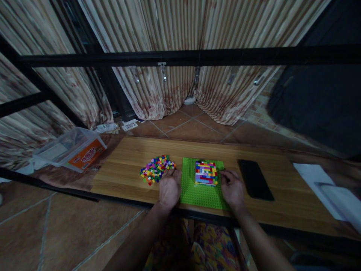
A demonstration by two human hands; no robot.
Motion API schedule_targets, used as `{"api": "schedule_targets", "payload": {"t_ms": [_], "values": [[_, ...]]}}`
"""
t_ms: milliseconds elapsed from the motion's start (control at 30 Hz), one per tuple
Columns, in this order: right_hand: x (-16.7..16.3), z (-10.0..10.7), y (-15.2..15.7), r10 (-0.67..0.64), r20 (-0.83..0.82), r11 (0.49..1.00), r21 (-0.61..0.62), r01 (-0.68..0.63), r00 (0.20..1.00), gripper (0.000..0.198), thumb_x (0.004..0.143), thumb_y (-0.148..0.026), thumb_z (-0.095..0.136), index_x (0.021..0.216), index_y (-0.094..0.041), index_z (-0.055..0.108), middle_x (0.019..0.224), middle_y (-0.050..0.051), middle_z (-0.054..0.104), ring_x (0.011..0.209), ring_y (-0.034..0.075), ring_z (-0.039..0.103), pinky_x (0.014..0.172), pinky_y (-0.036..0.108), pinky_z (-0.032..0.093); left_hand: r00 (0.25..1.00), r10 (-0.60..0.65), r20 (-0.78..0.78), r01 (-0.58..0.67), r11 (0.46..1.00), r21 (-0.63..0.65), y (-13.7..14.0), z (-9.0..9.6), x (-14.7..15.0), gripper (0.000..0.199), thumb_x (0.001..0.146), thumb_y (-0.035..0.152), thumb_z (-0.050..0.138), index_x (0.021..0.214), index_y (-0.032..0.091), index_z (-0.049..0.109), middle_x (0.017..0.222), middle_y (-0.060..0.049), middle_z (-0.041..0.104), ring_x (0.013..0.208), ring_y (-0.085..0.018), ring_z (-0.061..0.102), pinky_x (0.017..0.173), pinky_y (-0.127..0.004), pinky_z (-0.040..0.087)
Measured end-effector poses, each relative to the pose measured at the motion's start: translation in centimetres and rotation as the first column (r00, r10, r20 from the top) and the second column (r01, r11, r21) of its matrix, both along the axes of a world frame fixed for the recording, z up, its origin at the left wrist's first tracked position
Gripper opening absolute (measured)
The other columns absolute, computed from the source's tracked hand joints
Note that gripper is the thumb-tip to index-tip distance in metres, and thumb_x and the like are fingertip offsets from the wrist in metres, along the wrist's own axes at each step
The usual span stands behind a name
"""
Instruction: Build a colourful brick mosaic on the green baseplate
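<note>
Clear plastic forms the bin (53,158) at the far left, an orange label (88,153) on its near side; it sits on the floor beyond the end of the wooden table (121,162), which leaves the tabletop to the smaller things; next comes a loose heap of small coloured bricks (156,169), spread in a low mound, perhaps so that single colours can be seen and picked out; the left hand (170,185) lies at the heap's near right edge, back upward and fingers curled toward the bricks, a position that probably suits sorting by touch, though whether the fingers grip a brick cannot be told; just beside it lies the green baseplate (188,195), flat on the table and squarely before the person, likely so that both hands reach it equally; the block of stacked bricks (205,174) stands on the baseplate, toward its far side, with bare studs around it; the right hand (232,186) is at the baseplate's right edge, thumb and fingers drawn together close beside the block, as if for fine work, but whether they pinch anything is too small to tell; farther right a black flat slab (255,180) lies near that hand, seemingly set aside, and white papers (313,184) lie at the right end.
</note>
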State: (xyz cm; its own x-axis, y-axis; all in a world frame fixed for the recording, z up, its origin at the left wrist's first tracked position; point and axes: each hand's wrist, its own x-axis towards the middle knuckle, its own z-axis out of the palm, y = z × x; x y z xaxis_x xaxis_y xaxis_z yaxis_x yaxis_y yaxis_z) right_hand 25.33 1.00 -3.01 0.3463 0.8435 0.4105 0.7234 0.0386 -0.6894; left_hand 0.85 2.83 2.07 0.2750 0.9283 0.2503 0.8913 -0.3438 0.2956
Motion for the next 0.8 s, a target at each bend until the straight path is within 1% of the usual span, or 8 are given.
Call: {"api": "schedule_targets", "payload": {"t_ms": [100, 200, 400, 500, 700, 800], "values": [[0.1, -0.2, 0.0, 0.003, 0.005, 1.0, 0.004, -0.003, 1.0, 0.03, 0.084, -0.033, 0.044, 0.088, -0.017, 0.07, 0.094, 0.01, 0.066, 0.087, 0.022, 0.061, 0.081, 0.037, 0.048, 0.999, -0.022, -0.033, 0.021, 1.0, -0.021, 0.3, 0.0, 0.1, 0.02, 0.088, 0.012, 0.046, 0.087, 0.019, 0.066, 0.092, -0.007, 0.066, 0.089, -0.02, 0.059, 0.084, -0.032, 0.046], [0.1, -0.2, 0.1, -0.001, 0.007, 1.0, 0.001, 0.001, 1.0, 0.03, 0.084, -0.032, 0.044, 0.088, -0.017, 0.07, 0.095, 0.01, 0.066, 0.087, 0.022, 0.061, 0.081, 0.037, 0.049, 0.996, -0.031, -0.085, 0.03, 0.999, -0.015, 0.7, 0.1, 0.0, 0.019, 0.086, 0.014, 0.049, 0.086, 0.02, 0.067, 0.094, -0.008, 0.066, 0.093, -0.022, 0.059, 0.088, -0.035, 0.045], [0.0, -0.1, 0.1, -0.012, 0.013, 1.0, 0.018, 0.012, 1.0, 0.028, 0.082, -0.029, 0.044, 0.085, -0.018, 0.07, 0.093, 0.01, 0.067, 0.087, 0.022, 0.06, 0.082, 0.037, 0.048, 0.994, -0.042, -0.101, 0.039, 0.999, -0.03, 1.3, 0.4, -0.1, 0.021, 0.083, 0.011, 0.049, 0.088, 0.018, 0.068, 0.096, -0.01, 0.066, 0.096, -0.025, 0.059, 0.091, -0.04, 0.044], [0.0, 0.0, 0.1, -0.008, 0.001, 1.0, 0.014, 0.008, 1.0, 0.028, 0.081, -0.027, 0.044, 0.086, -0.017, 0.069, 0.093, 0.01, 0.066, 0.087, 0.022, 0.061, 0.082, 0.037, 0.049, 0.992, -0.034, -0.121, 0.031, 0.999, -0.023, 1.5, 0.4, -0.2, 0.022, 0.082, 0.009, 0.048, 0.085, 0.019, 0.068, 0.096, -0.01, 0.066, 0.097, -0.026, 0.059, 0.094, -0.041, 0.043], [-0.1, -0.1, 0.1, -0.005, -0.011, 1.0, 0.014, 0.006, 1.0, 0.027, 0.081, -0.026, 0.044, 0.086, -0.018, 0.069, 0.093, 0.01, 0.066, 0.088, 0.022, 0.06, 0.083, 0.037, 0.049, 0.992, -0.024, -0.121, 0.024, 1.0, -0.001, 1.8, 0.4, -0.4, 0.022, 0.082, 0.008, 0.048, 0.078, 0.019, 0.067, 0.09, -0.011, 0.065, 0.092, -0.026, 0.06, 0.087, -0.038, 0.047], [-0.1, -0.1, 0.1, 0.0, -0.017, 1.0, 0.015, 0.0, 1.0, 0.027, 0.081, -0.026, 0.044, 0.087, -0.018, 0.069, 0.094, 0.009, 0.066, 0.087, 0.021, 0.061, 0.083, 0.037, 0.049, 0.995, -0.003, -0.096, 0.003, 1.0, 0.002, 1.7, 0.5, -0.3, 0.023, 0.084, 0.007, 0.046, 0.084, 0.017, 0.066, 0.093, -0.009, 0.064, 0.085, -0.022, 0.062, 0.08, -0.033, 0.049]]}}
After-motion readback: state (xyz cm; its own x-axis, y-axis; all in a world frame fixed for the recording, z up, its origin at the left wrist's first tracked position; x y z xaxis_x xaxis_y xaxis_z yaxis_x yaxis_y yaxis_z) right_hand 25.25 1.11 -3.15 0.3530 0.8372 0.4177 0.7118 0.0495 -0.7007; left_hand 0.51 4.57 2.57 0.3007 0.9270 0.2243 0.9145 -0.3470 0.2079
